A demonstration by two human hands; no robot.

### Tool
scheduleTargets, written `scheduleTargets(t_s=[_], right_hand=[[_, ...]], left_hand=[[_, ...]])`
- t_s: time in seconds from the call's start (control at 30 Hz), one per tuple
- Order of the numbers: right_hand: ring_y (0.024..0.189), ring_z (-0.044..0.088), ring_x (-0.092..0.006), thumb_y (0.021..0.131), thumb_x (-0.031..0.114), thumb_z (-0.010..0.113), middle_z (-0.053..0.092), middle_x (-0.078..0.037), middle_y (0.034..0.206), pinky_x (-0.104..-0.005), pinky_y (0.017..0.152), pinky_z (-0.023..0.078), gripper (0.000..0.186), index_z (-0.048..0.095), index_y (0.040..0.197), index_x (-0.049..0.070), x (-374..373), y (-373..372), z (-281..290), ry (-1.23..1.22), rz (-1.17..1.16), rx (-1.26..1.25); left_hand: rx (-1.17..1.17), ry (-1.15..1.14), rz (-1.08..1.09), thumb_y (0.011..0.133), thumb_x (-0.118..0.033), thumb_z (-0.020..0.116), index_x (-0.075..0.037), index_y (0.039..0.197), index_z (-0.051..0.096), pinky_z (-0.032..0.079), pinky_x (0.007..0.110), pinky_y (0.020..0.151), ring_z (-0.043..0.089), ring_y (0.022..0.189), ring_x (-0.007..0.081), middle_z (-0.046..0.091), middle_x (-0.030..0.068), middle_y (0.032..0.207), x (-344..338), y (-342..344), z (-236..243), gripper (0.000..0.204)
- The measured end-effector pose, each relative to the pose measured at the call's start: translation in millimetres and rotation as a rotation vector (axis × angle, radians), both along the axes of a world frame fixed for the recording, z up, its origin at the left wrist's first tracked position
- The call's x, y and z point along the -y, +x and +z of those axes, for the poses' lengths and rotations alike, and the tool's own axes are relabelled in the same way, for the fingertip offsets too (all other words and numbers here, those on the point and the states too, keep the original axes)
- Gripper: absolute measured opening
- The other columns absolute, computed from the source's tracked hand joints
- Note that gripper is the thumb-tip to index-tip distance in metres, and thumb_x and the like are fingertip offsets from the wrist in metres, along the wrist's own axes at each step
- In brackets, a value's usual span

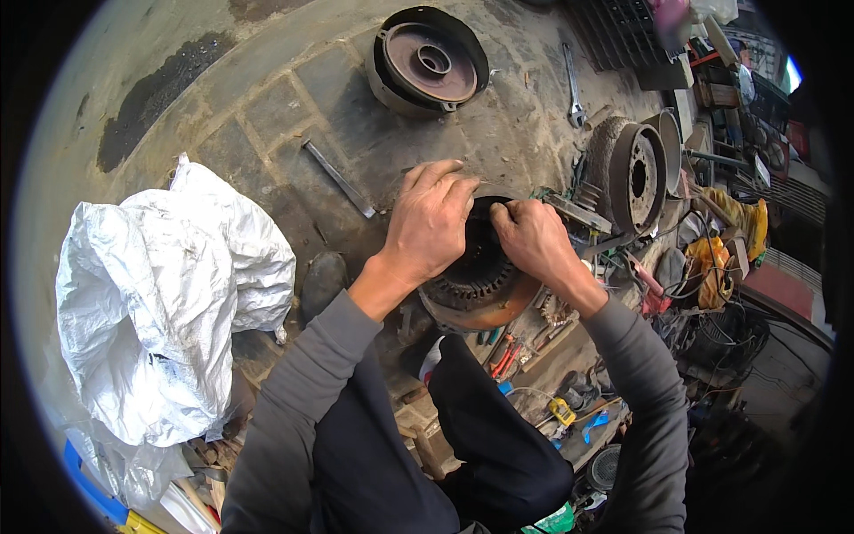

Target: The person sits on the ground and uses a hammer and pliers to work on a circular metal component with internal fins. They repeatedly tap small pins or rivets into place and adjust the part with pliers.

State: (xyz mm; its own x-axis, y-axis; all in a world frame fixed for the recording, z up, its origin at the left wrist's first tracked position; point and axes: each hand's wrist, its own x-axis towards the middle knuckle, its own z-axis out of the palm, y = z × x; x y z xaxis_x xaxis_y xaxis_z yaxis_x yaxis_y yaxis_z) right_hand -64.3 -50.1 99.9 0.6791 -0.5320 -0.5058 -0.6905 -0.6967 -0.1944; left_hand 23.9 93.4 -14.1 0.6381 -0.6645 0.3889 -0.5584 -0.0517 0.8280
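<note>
A round motor stator (485,307) with a ring of slots around its dark bore sits on the ground before my knees. My left hand (427,222) is over its left rim, fingers curled and pinched together. A faint thin strand shows near those fingertips, too fine to name. At the stator's right inner edge my right hand (538,240) is closed, with thumb and fingers bent down at the bore. What either hand pinches is hidden. Left of my left hand a flat metal chisel-like bar (340,180) lies on the paving.
Beyond my hands stands a round motor housing (431,67). A wrench (573,84) lies to its right, near a rusty wheel-like drum (636,173). White sacking (169,294) is heaped at left. Red-handled pliers (505,358) and a yellow meter (561,410) lie right of my knees, among clutter.
</note>
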Motion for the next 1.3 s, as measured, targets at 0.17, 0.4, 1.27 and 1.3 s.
scheduleTargets(t_s=[0.17,0.4,1.27,1.3], right_hand=[[0.080,0.072,-0.0474,0.111,0.032,0.063,0.071,-0.029,0.084,-0.0515,0.074,0.056,0.038,0.074,0.103,-0.004,38,-22,0,-0.076,-0.063,0.292],[0.111,0.067,-0.0146,0.116,0.035,0.060,0.078,-0.004,0.129,-0.0285,0.099,0.052,0.043,0.076,0.137,0.002,87,-49,-58,0.523,-0.357,0.374],[0.137,0.059,-0.0212,0.124,0.034,0.033,0.062,-0.009,0.151,-0.0378,0.121,0.045,0.051,0.053,0.158,0.002,-84,-216,-103,0.639,-1.170,1.028],[0.146,0.055,-0.0253,0.124,0.038,0.027,0.058,-0.017,0.158,-0.0372,0.125,0.040,0.061,0.046,0.164,-0.004,-87,-216,-99,0.582,-1.171,0.955]], left_hand=[[-0.045,0.010,-0.085,0.103,-0.008,0.066,0.002,0.137,0.069,0.043,0.053,0.122,0.058,0.144,0.0396,0.072,0.0191,0.138,-10,0,-2,0.035],[-0.402,0.037,0.004,0.116,-0.027,0.057,0.011,0.164,0.038,0.030,0.053,0.133,0.037,0.161,0.0491,0.035,0.0336,0.174,-68,-26,10,0.064],[-0.374,0.506,-0.789,0.118,-0.044,0.055,0.001,0.148,0.065,0.054,0.040,0.108,0.070,0.125,0.0257,0.075,0.0195,0.132,74,7,24,0.055],[-0.359,0.518,-0.821,0.118,-0.043,0.055,0.001,0.148,0.065,0.053,0.041,0.108,0.070,0.126,0.0263,0.075,0.0200,0.133,77,9,24,0.054]])
